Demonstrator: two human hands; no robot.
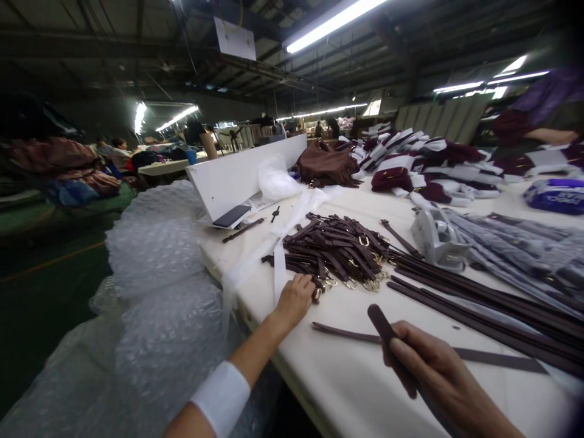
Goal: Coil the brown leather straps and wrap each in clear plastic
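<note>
In the head view, our right hand holds a brown strap above the table; our left hand is at the strap pile's near edge; we cannot tell if it grips one.

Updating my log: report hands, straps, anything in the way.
Right hand gripping strap. Left hand at near edge of pile, grip unclear. Loose strap on table, partly behind right hand; no evident blockage.

We grip a dark brown strap near its rounded end in our right hand; our left hand is at the edge of a heap of gold-ringed straps on the white table.
</note>
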